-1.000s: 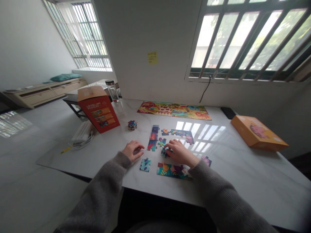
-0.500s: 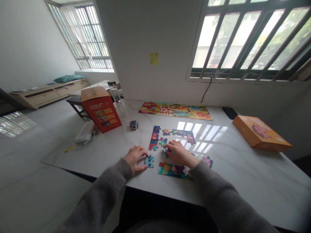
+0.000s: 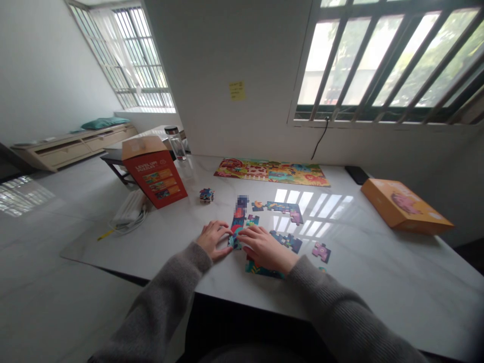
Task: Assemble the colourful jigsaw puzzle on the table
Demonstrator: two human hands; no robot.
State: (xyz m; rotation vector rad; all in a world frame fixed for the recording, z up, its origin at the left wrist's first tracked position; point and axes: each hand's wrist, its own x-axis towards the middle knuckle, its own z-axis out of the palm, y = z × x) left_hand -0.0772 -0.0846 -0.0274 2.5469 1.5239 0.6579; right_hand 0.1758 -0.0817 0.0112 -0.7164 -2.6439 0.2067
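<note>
A teal puzzle piece [image 3: 235, 243] lies at the lower end of an upright puzzle strip [image 3: 238, 222] with dark blue and red parts. My left hand [image 3: 215, 240] grips its left side between thumb and fingers. From the right, my right hand [image 3: 267, 248] reaches over, fingertips on the piece and the strip's bottom, thumb lower down. Whether the piece sits fully in the strip is hidden by the fingers. Partly under my right hand is a joined bottom row [image 3: 260, 269]. A small green-pink piece [image 3: 252, 220] lies just above that hand.
Joined pieces form a corner [image 3: 283, 206] beyond my hands; an orange-marked piece [image 3: 257, 205] lies beside it. Dark blue pieces [image 3: 289, 241] and a pink piece [image 3: 321, 251] lie rightward. Around them are a piece stack [image 3: 206, 195], finished puzzle [image 3: 272, 171], red box [image 3: 155, 176], orange box [image 3: 406, 204] and phone [image 3: 356, 175].
My right hand has moved left to the strip's bottom, uncovering dark blue pieces. The teal piece has shifted up against the strip, with my left hand following slightly.
</note>
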